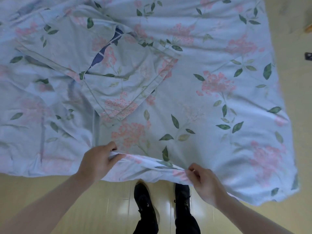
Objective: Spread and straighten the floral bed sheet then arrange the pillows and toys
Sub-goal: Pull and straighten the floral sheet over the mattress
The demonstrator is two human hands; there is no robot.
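The floral bed sheet [185,92] lies rumpled — pale blue, pink blooms, one corner folded over. Left hand [97,162] and right hand [205,184] both pinch its near edge.

Soft even daylight, blurred edges, glossy floor [109,208] glare.

A bedroom in a home, going by the bed [253,162] draped in a pale blue floral bed sheet [194,92] spreading away beyond the fingers [113,146], a matching pillowcase [108,68] lying further up it, and glossy yellowish floor [94,205] beneath them where black shoes [146,201] stand
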